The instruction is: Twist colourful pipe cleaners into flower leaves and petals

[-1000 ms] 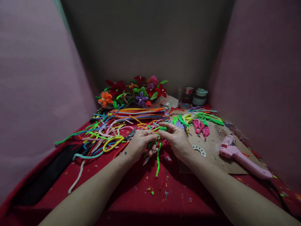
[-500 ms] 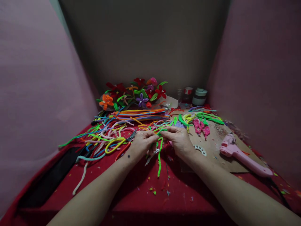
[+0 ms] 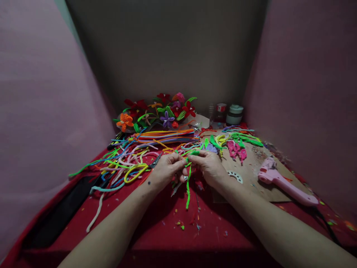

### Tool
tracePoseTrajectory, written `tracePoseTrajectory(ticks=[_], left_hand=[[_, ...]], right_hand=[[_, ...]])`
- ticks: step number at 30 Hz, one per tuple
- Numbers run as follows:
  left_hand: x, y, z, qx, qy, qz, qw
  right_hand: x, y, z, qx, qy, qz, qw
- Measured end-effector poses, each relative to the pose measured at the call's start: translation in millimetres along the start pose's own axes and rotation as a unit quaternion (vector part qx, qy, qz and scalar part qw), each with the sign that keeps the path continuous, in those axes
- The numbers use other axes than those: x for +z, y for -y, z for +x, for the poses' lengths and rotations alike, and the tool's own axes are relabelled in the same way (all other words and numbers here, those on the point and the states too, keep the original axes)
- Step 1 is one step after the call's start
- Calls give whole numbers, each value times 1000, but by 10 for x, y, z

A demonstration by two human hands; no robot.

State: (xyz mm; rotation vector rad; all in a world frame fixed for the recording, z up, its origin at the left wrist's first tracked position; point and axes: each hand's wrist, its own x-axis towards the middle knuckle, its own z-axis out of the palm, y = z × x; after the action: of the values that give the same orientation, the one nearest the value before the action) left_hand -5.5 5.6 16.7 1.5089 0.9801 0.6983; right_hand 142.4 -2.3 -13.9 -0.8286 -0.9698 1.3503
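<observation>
Over the middle of the table, my left hand pinches a dark green fuzzy pipe cleaner between thumb and fingers. My right hand grips the same green pipe cleaner close beside it, its end showing above the fingers. A bright green pipe cleaner extends down below the fingertips; whether it joins the held piece, I cannot tell. Scissors with yellow and red handles lie left of my left hand, their blades near its knuckles. A partly hidden pale metallic item lies under the hands.
Loose pipe cleaners spread across the left, with a bundle behind. Pipe-cleaner flowers stand at the back. On the right, cardboard bears pink petals, a white ring with holes and a pink-handled tool. A lidded jar stands behind.
The view has shifted slightly. My hands remain close together, with their fingers moved a little around the green pipe cleaner, and more of its dark green end shows above my right fingers.
</observation>
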Motion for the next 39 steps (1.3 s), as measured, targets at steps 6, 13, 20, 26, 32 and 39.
tracePoseTrajectory(ticks=[6,13,20,26,32,39], left_hand=[[49,12,8,-12,-1,55,998],[105,147,-15,197,-185,395,878],[79,118,-3,113,-132,219,960],[8,-16,11,83,-62,88,991],[-28,-67,-3,69,-69,69,993],[-19,9,15,43,-52,-32,997]], right_hand=[[36,44,-48,-2,-26,-108,994],[88,32,-76,-21,-48,-106,993],[77,-24,-55,17,-6,16,1000],[74,8,-46,16,-22,-4,1000],[60,-22,-27,21,0,-3,1000],[88,37,-83,90,87,2,992]])
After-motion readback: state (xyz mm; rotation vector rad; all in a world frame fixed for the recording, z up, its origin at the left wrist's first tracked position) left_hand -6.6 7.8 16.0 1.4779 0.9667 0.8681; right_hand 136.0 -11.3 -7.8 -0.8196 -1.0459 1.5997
